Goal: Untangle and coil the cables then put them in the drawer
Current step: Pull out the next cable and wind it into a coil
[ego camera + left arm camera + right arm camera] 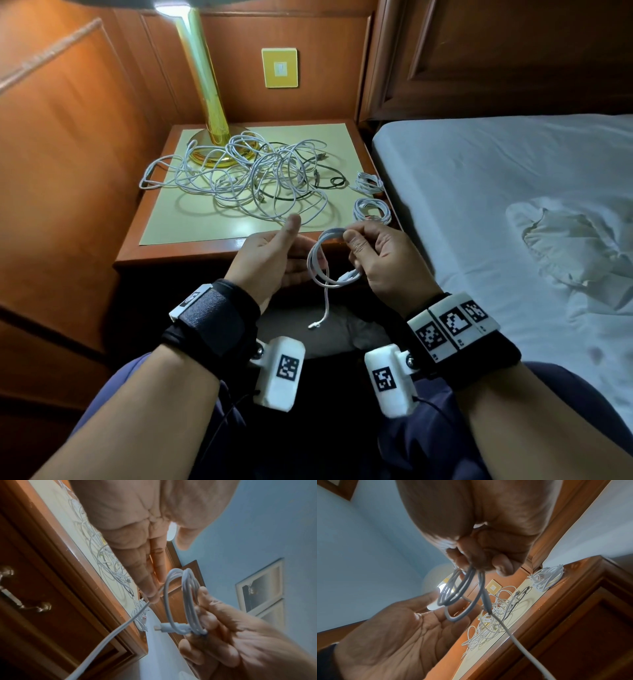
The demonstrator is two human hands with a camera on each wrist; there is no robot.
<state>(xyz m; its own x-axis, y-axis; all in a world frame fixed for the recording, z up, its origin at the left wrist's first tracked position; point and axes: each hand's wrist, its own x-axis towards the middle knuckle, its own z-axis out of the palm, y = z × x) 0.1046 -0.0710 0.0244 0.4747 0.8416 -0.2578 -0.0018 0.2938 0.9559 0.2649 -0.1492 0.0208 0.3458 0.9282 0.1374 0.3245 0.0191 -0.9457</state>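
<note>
Right hand pinches a half-wound white round charging cable coil at its top, fingers curled round the loops, held in the air in front of the wooden bedside table edge, over the lap. Left hand is open, palm toward the coil, fingers straight; in the left wrist view a fingertip touches the strand feeding off the coil, not gripping it. The loose tail with its connector hangs free below. Risks: the coil is held by a single pinch point, so if the grip loosens while the left hand takes the next wrap, the loops will probably spring open. The dangling tail could swing and catch on the knees or the table edge. One plug sticks out across the loops; a wrap pulled over it may snag. The big tangle of white and black cables lies on the cream table top around the brass lamp base; pulling hard there may drag the lamp or tighten knots. Two finished small white cable bundles sit close to the table's right edge beside the bed and could be knocked off. The dark wooden drawer with a metal handle appears closed; nothing is stowed yet.
</note>
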